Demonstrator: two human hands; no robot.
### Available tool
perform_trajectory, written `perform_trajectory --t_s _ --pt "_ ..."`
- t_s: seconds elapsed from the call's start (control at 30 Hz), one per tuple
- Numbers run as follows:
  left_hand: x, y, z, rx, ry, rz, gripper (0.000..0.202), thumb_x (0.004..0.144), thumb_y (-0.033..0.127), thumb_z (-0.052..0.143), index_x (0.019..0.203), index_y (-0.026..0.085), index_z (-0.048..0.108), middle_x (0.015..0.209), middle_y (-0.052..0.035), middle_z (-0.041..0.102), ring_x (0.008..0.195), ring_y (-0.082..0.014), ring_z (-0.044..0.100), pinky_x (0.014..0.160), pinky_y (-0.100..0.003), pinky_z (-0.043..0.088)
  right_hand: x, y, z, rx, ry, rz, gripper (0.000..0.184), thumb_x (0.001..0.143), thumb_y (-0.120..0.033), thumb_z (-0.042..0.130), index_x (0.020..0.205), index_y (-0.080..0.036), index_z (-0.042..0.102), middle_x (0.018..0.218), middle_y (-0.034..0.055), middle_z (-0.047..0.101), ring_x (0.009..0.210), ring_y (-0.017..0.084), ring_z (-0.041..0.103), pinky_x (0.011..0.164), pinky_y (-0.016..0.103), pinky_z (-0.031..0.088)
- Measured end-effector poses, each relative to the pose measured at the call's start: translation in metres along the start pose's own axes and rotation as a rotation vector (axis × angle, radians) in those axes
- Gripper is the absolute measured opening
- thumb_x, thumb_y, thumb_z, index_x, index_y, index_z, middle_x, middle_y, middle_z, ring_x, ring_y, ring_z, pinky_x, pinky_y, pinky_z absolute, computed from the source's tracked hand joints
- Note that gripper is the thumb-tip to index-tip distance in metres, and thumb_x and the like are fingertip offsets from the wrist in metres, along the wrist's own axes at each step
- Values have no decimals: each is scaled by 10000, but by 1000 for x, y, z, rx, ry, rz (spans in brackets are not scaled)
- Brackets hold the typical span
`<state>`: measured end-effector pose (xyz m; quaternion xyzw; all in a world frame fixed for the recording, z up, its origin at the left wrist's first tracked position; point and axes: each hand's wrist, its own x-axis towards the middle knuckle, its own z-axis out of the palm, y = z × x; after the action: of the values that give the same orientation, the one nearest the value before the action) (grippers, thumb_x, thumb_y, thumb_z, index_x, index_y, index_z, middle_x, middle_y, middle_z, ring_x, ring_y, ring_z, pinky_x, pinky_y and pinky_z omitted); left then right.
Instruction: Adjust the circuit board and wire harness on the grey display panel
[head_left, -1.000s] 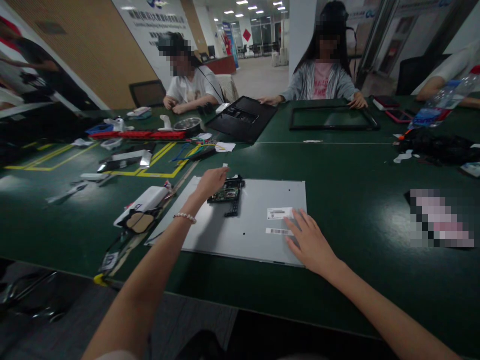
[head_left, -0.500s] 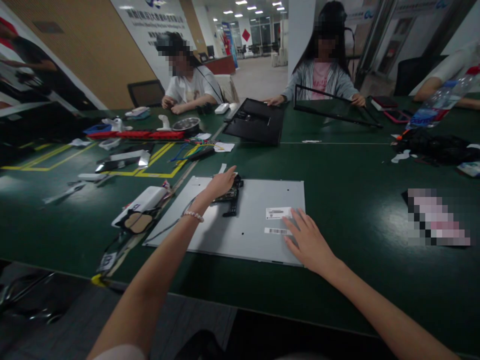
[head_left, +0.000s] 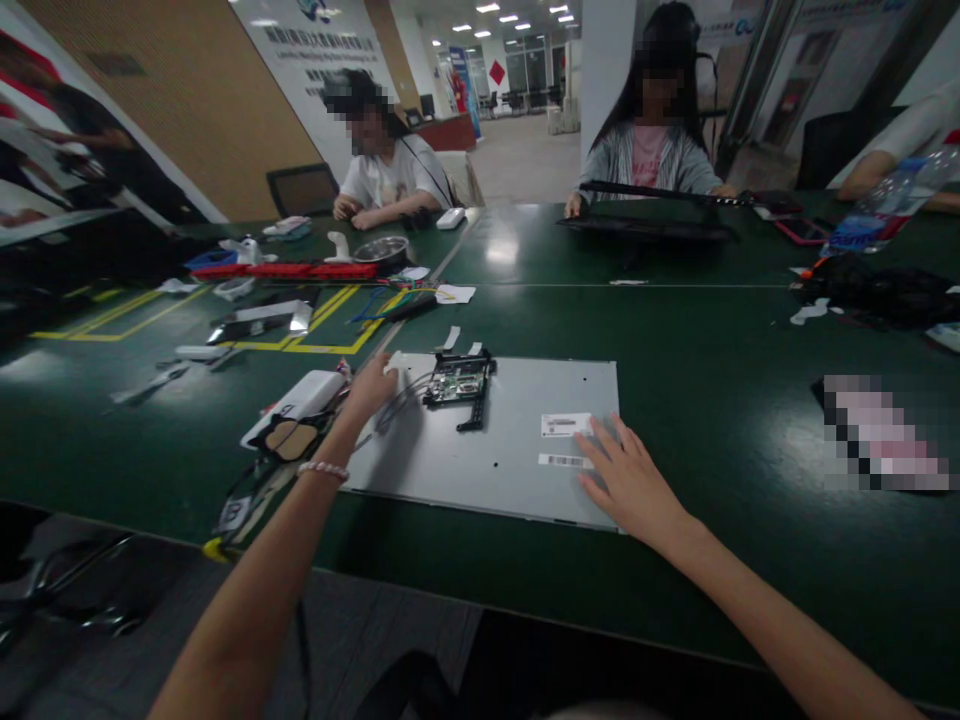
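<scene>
A flat grey-white display panel (head_left: 525,390) lies on the green table in front of me, back side up. On it sits a small circuit board (head_left: 457,383) in a black bracket, and grey cables (head_left: 405,397) run from it toward the left. My left hand (head_left: 369,388) is at the panel's far left corner, fingers bent in around the edge; the palm and part of the fingers are hidden. Flat on the right end rests my right hand (head_left: 630,480), fingers spread, touching beside two white labels (head_left: 566,426) and holding nothing.
Left of the panel stands a white device (head_left: 300,400) with a wrapped pack. Farther back are a red strip (head_left: 300,270), a metal bowl (head_left: 382,250) and loose wires. A bottle (head_left: 874,215) stands far right. Across the table, a person handles a black frame (head_left: 652,229).
My left hand has moved left from the circuit board to the panel's far left corner. The right hand stays put. Across the table, the black parts have been brought together before the person.
</scene>
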<state>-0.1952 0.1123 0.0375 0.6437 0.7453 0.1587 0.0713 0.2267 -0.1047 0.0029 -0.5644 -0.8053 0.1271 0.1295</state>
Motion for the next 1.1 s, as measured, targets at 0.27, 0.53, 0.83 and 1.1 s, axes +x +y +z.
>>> perform_trajectory --t_s 0.27,0.53,0.83,1.1 --pt "-32 -38 -15 -322 -73 -168 405 896 197 484 1277 62 508 1298 -138 620 1103 -186 587 943 -283 468 -5 7 -8 335 -9 104 549 965 -444 420 1479 -251 412 1654 90 94 1499 323 120 1169 512 255" --pt "-36 -34 -26 -527 -96 -236 350 880 176 506 1220 101 544 1195 -103 666 1025 -151 622 864 -242 497 -6 16 0 562 166 274 560 964 -409 378 1504 -262 361 1590 91 314 1450 249 313 1097 442 392" --pt "-61 -20 -34 -1108 -75 -489 274 810 13 550 1042 155 579 924 -48 689 854 -103 671 766 -169 509 -25 13 -21 1361 405 400 545 902 -458 531 1417 -295 451 1492 55 482 1384 266 423 1121 442 371" --pt "-83 -1 -30 -1208 -115 -497 288 792 45 594 1051 172 602 925 -52 702 866 -134 680 774 -206 520 -39 30 -27 1451 540 507 501 813 -469 640 1277 -297 564 1492 49 468 1388 297 409 1176 463 308"
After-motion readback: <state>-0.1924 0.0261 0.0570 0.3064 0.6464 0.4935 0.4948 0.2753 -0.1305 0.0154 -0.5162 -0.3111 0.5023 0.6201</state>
